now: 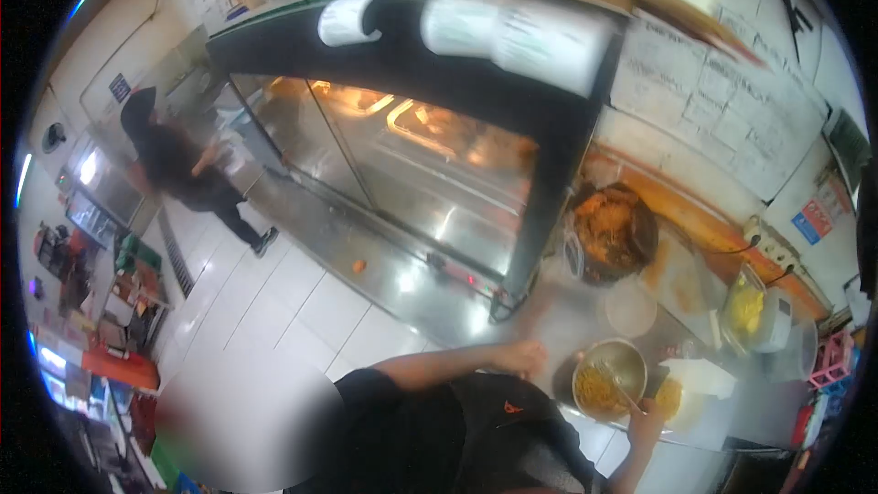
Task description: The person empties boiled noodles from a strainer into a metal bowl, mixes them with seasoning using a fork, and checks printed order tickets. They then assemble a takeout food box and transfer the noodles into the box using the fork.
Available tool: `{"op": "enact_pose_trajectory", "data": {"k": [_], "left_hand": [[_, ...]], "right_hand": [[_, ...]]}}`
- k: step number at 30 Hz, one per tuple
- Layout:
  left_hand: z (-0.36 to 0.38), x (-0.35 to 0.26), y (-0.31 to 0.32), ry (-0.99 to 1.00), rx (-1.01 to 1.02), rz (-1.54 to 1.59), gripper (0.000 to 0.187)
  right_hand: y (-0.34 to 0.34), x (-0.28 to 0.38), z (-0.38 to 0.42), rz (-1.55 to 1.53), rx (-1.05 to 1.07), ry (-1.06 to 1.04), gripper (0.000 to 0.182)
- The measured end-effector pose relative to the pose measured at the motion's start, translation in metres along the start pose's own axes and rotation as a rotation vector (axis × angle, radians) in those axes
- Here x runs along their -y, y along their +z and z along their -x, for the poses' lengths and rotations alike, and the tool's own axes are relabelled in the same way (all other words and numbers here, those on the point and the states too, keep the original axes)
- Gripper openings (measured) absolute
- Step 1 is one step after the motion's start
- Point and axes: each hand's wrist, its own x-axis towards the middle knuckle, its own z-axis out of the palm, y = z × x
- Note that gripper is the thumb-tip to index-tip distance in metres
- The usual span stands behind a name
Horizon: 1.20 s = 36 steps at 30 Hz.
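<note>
My right hand (646,418) grips the handle of a metal spoon (626,396) that dips into a metal bowl (631,357). Yellow-orange food (596,391), maybe rice or noodles, lies in the bowl. Beside that hand, more yellow food (669,397) rests by a white sheet or open box (700,375). To the left of the bowl, apart from it, my left hand (523,359) is held with curled fingers. Blur hides whether anything is inside it.
A large pot (611,233) of orange-brown food stands behind the bowl, near a round pale lid or plate (629,308). A glass-fronted warming cabinet (439,165) fills the middle. Clear tubs (745,302) stand right. A person in black (178,160) stands on the far left.
</note>
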Motion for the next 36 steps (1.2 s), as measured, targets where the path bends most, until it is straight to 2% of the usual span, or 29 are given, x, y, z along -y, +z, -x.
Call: {"op": "enact_pose_trajectory", "data": {"k": [2, 3, 4, 6, 8, 9, 10, 11, 13, 15, 16, 17, 21, 23, 25, 29, 31, 32, 34, 36], "left_hand": [[0.039, -0.007, -0.032, 0.059, 0.125, -0.172, 0.036], [0.059, -0.004, -0.048, 0.120, 0.175, -0.303, 0.034], [0.082, -0.008, -0.059, 0.076, 0.206, -0.271, 0.032], [0.123, -0.013, -0.074, 0.026, 0.263, -0.243, 0.030], [0.159, -0.016, -0.096, 0.150, 0.232, -0.318, 0.037], [0.176, -0.020, -0.104, 0.143, 0.271, -0.326, 0.037], [0.192, -0.025, -0.111, 0.051, 0.274, -0.349, 0.039], [0.206, -0.027, -0.120, -0.036, 0.266, -0.369, 0.042], [0.237, -0.019, -0.140, -0.042, 0.249, -0.393, 0.042], [0.263, -0.006, -0.154, -0.050, 0.226, -0.415, 0.042], [0.274, 0.004, -0.161, -0.203, 0.201, -0.309, 0.045], [0.283, 0.015, -0.167, -0.356, 0.174, -0.206, 0.047], [0.304, 0.099, -0.181, -0.468, 0.168, -0.050, 0.058], [0.310, 0.130, -0.179, -0.478, -0.016, 0.070, 0.040], [0.322, 0.161, -0.180, -0.506, -0.097, 0.090, 0.040], [0.340, 0.211, -0.185, -0.583, -0.217, -0.071, 0.042], [0.344, 0.239, -0.192, -0.614, -0.283, -0.220, 0.043], [0.344, 0.255, -0.197, -0.636, -0.327, -0.317, 0.043], [0.344, 0.281, -0.206, -0.680, -0.401, -0.512, 0.044], [0.345, 0.299, -0.211, -0.715, -0.463, -0.649, 0.045]], "right_hand": [[0.002, 0.017, 0.006, 0.135, -0.221, 0.033, 0.037], [-0.002, 0.045, 0.014, 0.035, -0.395, -0.038, 0.039], [0.001, 0.064, 0.012, 0.033, -0.414, -0.032, 0.039], [0.000, 0.083, 0.009, -0.018, -0.510, -0.205, 0.040], [-0.006, 0.132, 0.011, -0.006, -0.534, -0.218, 0.036], [-0.012, 0.162, 0.015, -0.037, -0.538, -0.286, 0.035], [-0.017, 0.186, 0.015, -0.067, -0.540, -0.362, 0.034], [-0.018, 0.203, 0.012, -0.056, -0.553, -0.345, 0.034], [-0.017, 0.234, 0.016, -0.114, -0.621, -0.479, 0.031], [-0.011, 0.250, 0.016, -0.091, -0.655, -0.497, 0.030], [-0.010, 0.258, 0.016, -0.081, -0.690, -0.532, 0.029], [-0.012, 0.271, 0.019, -0.022, -0.696, -0.604, 0.028], [0.006, 0.288, 0.026, -0.054, -0.591, -0.574, 0.029], [0.014, 0.299, 0.031, -0.042, -0.587, -0.580, 0.029], [0.023, 0.304, 0.032, -0.051, -0.573, -0.641, 0.030], [0.051, 0.303, 0.035, -0.091, -0.549, -0.657, 0.030], [0.070, 0.295, 0.037, -0.285, -0.440, -0.681, 0.030], [0.067, 0.306, 0.040, -0.284, -0.439, -0.679, 0.030], [0.053, 0.350, 0.049, -0.280, -0.434, -0.904, 0.029], [0.044, 0.382, 0.050, -0.324, -0.391, -0.943, 0.026]]}}
